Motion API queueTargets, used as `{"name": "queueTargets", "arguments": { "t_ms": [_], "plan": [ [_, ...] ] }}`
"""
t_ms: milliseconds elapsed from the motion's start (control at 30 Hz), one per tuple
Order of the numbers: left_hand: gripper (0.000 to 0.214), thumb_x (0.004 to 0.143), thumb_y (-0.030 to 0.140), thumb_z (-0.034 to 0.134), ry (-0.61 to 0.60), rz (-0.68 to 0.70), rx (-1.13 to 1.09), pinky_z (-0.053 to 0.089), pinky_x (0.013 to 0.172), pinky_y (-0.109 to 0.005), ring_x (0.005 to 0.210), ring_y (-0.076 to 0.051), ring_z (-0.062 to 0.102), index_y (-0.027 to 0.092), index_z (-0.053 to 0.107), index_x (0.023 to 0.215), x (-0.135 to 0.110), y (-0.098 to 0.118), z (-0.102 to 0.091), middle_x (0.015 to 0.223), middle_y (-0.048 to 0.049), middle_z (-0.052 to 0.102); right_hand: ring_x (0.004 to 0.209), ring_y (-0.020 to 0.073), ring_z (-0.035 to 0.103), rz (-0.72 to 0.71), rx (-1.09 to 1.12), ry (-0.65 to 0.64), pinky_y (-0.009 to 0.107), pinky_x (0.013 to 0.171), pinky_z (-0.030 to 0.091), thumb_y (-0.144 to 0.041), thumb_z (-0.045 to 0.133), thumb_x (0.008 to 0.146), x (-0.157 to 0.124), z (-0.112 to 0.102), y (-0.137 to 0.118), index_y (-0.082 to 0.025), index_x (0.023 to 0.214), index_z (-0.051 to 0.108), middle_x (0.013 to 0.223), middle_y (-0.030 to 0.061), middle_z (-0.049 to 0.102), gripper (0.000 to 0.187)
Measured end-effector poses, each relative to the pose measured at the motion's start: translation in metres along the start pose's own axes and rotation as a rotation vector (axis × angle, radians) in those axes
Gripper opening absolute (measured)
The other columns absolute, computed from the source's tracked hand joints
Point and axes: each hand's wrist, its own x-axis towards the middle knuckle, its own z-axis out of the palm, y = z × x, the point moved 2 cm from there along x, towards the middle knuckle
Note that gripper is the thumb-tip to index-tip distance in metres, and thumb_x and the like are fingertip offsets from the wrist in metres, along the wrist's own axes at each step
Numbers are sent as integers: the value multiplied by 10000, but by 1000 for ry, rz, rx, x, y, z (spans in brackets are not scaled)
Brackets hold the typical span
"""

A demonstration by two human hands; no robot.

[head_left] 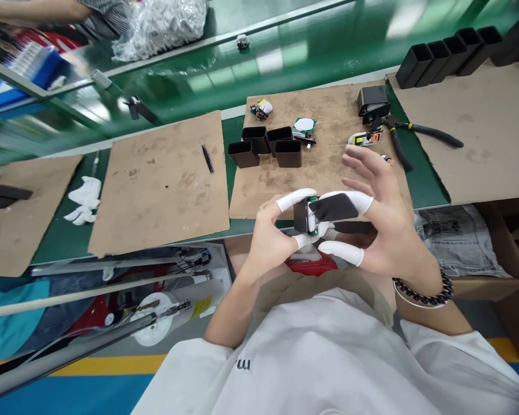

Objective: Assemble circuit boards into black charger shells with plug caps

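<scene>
My left hand (270,230), white finger covers on its thumb and finger, is closed around a small black housing (301,217). A green circuit board (313,215) with white parts shows at the housing's open side. Close to its right, a flat black plate (335,207) lies tilted at the fingers of my right hand (383,222), which also wears white finger covers. My right thumb stands apart below the plate, and the other fingers are raised and spread. How the fingers grip the plate is partly hidden.
Several black sleeves (288,154) stand on the cardboard (324,178) ahead, near small circuit boards (304,125). Black-handled pliers (400,141) and a black case (372,102) are at right. Tweezers (207,158) lie left. More black sleeves (415,64) stand far right. Another person's arm (34,10) shows top left.
</scene>
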Motion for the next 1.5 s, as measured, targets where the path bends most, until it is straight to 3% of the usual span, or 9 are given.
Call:
{"name": "queueTargets", "arguments": {
  "t_ms": [133, 233, 333, 600, 800, 1000, 1100, 1233, 1500],
  "plan": [
    [638, 613, 105, 868, -28, -76, 47, 511, 1131, -466, 1227, -327, 692, 272, 772, 1220, -1, -4, -1, 1250, -47, 779, 1103, 262, 751, 190, 60, 141, 413, 977, 652, -321, 830, 841, 5, -3, -5, -283, 1215, 716, 1217, 56, 757, 393],
    [674, 572, 93, 892, -20, -117, 17, 480, 1174, -486, 1281, -337, 667, 263, 773, 1213, -2, -7, -5, 1277, -49, 772, 807, 182, 771, 401, 222, 250, 308, 729, 675, -222, 768, 880, 7, -4, 0, -267, 1082, 754, 953, -2, 791, 207],
    [689, 543, 137, 936, -55, -148, -104, 519, 1145, -470, 1267, -333, 684, 234, 771, 1206, -2, -10, -7, 1279, -61, 775, 573, 147, 707, 553, 475, 167, 264, 510, 611, -228, 795, 843, 6, 0, 12, -237, 952, 754, 747, -28, 752, 117],
    [665, 576, 163, 932, 83, -105, -82, 483, 1181, -498, 1272, -332, 678, 230, 764, 1216, -1, -22, -2, 1296, -78, 766, 647, 163, 721, 787, 693, 125, 256, 525, 607, -331, 951, 639, -4, 11, 30, -194, 866, 745, 782, 23, 775, 335],
    [710, 577, 253, 963, -69, -114, -219, 528, 1124, -489, 1248, -335, 699, 225, 739, 1251, 0, -23, 1, 1296, -83, 770, 479, 96, 603, 895, 1021, -59, 216, 456, 538, -292, 887, 669, -1, 16, 38, -252, 1075, 752, 662, -62, 700, 430],
    [586, 651, 144, 834, 230, -24, 301, 439, 1061, -523, 1131, -321, 717, 254, 732, 1218, -4, -18, 11, 1228, -72, 789, 882, 213, 798, 606, 325, 301, 342, 738, 698, -277, 772, 848, -22, 37, 18, -241, 1123, 791, 1125, 70, 820, 278],
    [596, 650, 88, 757, 315, 61, 453, 408, 1015, -496, 1063, -302, 724, 245, 718, 1224, -5, -20, 22, 1207, -69, 795, 862, 239, 810, 512, 54, 407, 377, 771, 706, -227, 779, 836, -28, 45, 16, -226, 1053, 823, 1094, 88, 834, 222],
    [550, 684, 112, 721, 377, 181, 530, 403, 990, -464, 1019, -278, 724, 240, 718, 1219, -2, -25, 26, 1178, -64, 805, 785, 237, 807, 525, -26, 430, 382, 750, 699, -241, 798, 842, -21, 44, 15, -229, 1016, 834, 998, 65, 847, 178],
    [508, 726, 199, 739, 303, 169, 442, 447, 991, -438, 1082, -271, 713, 246, 701, 1231, 6, -39, 21, 1217, -48, 796, 755, 220, 776, 400, -239, 336, 326, 657, 630, -235, 749, 903, -3, 40, 1, -243, 959, 822, 866, 41, 824, 93]
  ]
}}
